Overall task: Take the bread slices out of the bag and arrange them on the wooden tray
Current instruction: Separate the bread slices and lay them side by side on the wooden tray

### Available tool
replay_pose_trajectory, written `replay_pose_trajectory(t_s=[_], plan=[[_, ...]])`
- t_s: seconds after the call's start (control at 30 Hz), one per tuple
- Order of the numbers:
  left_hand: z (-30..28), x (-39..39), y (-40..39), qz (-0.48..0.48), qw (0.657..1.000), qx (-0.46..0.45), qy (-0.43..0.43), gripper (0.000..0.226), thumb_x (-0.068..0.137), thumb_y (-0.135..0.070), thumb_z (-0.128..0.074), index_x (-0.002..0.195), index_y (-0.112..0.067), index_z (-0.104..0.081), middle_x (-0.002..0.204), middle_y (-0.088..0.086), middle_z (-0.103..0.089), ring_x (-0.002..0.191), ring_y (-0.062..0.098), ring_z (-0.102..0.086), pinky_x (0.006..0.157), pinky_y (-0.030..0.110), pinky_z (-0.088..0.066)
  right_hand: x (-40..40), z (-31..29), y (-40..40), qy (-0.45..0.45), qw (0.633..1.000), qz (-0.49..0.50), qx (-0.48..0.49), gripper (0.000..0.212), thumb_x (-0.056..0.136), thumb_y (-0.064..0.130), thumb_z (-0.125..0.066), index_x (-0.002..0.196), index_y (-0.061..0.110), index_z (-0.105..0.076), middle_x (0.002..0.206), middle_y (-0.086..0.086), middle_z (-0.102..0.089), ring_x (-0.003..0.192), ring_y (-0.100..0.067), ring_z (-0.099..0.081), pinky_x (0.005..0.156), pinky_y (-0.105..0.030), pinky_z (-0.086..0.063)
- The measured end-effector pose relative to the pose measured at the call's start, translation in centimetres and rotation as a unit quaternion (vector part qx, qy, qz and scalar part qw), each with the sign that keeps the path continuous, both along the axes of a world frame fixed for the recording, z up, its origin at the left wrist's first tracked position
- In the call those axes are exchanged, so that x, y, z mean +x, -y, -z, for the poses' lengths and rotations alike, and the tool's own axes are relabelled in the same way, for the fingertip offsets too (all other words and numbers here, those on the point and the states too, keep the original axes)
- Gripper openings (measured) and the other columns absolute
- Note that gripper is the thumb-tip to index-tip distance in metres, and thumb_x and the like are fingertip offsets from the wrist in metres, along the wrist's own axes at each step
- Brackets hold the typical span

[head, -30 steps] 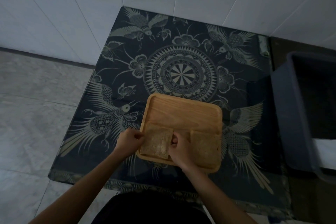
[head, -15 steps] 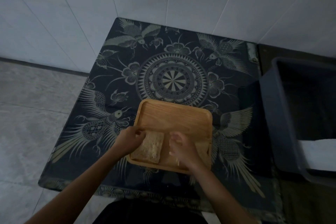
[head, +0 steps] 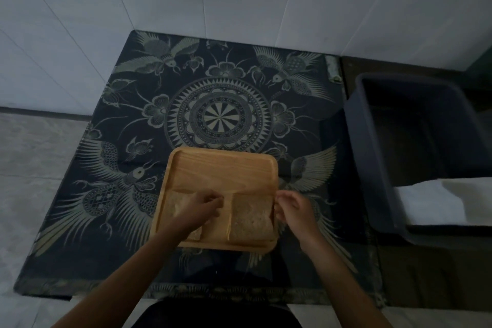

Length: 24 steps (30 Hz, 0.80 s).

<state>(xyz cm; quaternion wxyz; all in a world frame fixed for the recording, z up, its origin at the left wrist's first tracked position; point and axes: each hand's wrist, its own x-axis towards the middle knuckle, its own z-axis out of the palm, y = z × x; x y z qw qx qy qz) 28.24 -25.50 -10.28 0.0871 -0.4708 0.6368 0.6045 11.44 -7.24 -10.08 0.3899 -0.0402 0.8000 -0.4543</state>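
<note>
Two bread slices lie flat on the wooden tray (head: 223, 168), side by side along its 6 o'clock edge, with a strip of bare wood between them. The left slice (head: 174, 204) sits toward 7 o'clock and the right slice (head: 251, 217) toward 5 o'clock; the half of the tray toward 12 o'clock is bare.

The left hand (head: 202, 206) rests over the left slice with fingers curled; whether it pinches the bread or only presses on it cannot be told. The right hand (head: 291, 208) sits at the tray's 3 o'clock rim, its fingertips touching the right slice's edge, seemingly nudging, not gripping.

No bag shows in view, so whether more slices remain is unclear. The work now looks like straightening the two slices.
</note>
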Motion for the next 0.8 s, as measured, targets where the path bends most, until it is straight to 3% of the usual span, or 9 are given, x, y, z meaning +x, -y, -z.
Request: replay_pose_trajectory(t_s=[0.07,0.23,0.3,0.37,0.47,0.53,0.67,0.73,0.8], plan=[[0.3,-0.6,-1.0,0.004,1.000,0.012,0.010,0.020,0.099,-0.024,-0.056,0.111,-0.013,-0.067,0.110,0.011,-0.069,0.086,0.018,-0.066,0.076,0.032,-0.053,-0.1,0.7,-0.8,0.005,1.000,0.007,0.003,0.015,0.105,0.020,-0.056,0.109,0.017,-0.071,0.101,-0.005,-0.074,0.093,-0.017,-0.071,0.073,-0.026,-0.058],[1.2,-0.9,-2.6,0.003,0.999,0.023,0.030,0.032,0.099,-0.025,-0.058,0.126,-0.009,-0.062,0.114,0.010,-0.069,0.090,0.020,-0.066,0.074,0.030,-0.052,0.3,2.8,-2.2,0.034,0.999,-0.007,0.028,0.020,0.104,0.026,-0.056,0.116,0.018,-0.071,0.105,-0.004,-0.074,0.095,-0.015,-0.071,0.080,-0.030,-0.060],[1.1,-1.0,-3.1,0.009,0.999,0.033,0.024,0.026,0.100,-0.022,-0.058,0.121,-0.010,-0.067,0.108,0.008,-0.071,0.091,0.021,-0.066,0.079,0.034,-0.052,0.6,3.3,-2.3,0.057,0.998,-0.020,0.028,0.023,0.103,0.024,-0.056,0.122,0.020,-0.069,0.110,-0.001,-0.073,0.099,-0.014,-0.070,0.083,-0.031,-0.060],[0.9,-1.0,-3.4,0.013,0.999,0.040,0.018,0.015,0.100,-0.019,-0.057,0.104,-0.015,-0.071,0.104,0.012,-0.072,0.090,0.021,-0.065,0.080,0.036,-0.050,1.0,3.6,-2.2,0.060,0.997,-0.040,0.033,0.028,0.101,0.025,-0.057,0.127,0.024,-0.068,0.116,0.002,-0.071,0.105,-0.014,-0.068,0.096,-0.039,-0.060],[1.1,-1.0,-3.6,0.016,0.999,0.025,0.019,0.015,0.097,-0.019,-0.061,0.090,-0.022,-0.074,0.107,0.018,-0.075,0.090,0.024,-0.067,0.080,0.038,-0.051,1.2,4.1,-1.9,0.058,0.996,-0.051,0.046,0.030,0.097,0.027,-0.060,0.127,0.028,-0.068,0.125,0.002,-0.067,0.116,-0.016,-0.063,0.106,-0.045,-0.054],[1.4,-0.8,-3.6,0.016,0.999,0.015,0.025,0.014,0.093,-0.019,-0.064,0.099,-0.018,-0.076,0.104,0.015,-0.076,0.095,0.030,-0.070,0.086,0.045,-0.056,1.1,3.9,-1.7,0.084,0.995,-0.026,0.040,0.024,0.098,0.025,-0.061,0.121,0.031,-0.066,0.124,0.001,-0.067,0.114,-0.016,-0.064,0.102,-0.043,-0.056],[1.7,-0.7,-3.8,-0.016,0.999,0.024,0.032,0.029,0.089,-0.019,-0.068,0.118,-0.017,-0.071,0.109,0.003,-0.075,0.098,0.022,-0.071,0.090,0.045,-0.060,0.9,3.4,-1.5,0.169,0.985,0.030,0.003,0.027,0.099,0.016,-0.063,0.125,0.022,-0.067,0.118,-0.006,-0.072,0.102,-0.019,-0.070,0.074,-0.028,-0.058],[1.9,-0.6,-3.9,-0.028,0.999,0.020,0.020,0.026,0.089,-0.018,-0.069,0.114,-0.020,-0.072,0.104,0.001,-0.077,0.095,0.021,-0.073,0.088,0.044,-0.061,0.8,3.4,-1.5,0.176,0.984,0.029,0.002,0.028,0.097,0.018,-0.067,0.125,0.021,-0.070,0.115,-0.006,-0.075,0.102,-0.021,-0.072,0.073,-0.029,-0.058],[1.8,-0.6,-3.8,-0.037,0.999,0.021,0.007,0.022,0.089,-0.015,-0.069,0.111,-0.020,-0.073,0.101,0.001,-0.077,0.095,0.022,-0.073,0.086,0.043,-0.060,0.8,3.5,-1.4,0.165,0.986,0.019,0.006,0.031,0.092,0.021,-0.073,0.123,0.020,-0.072,0.111,-0.001,-0.078,0.101,-0.019,-0.074,0.082,-0.034,-0.061]])
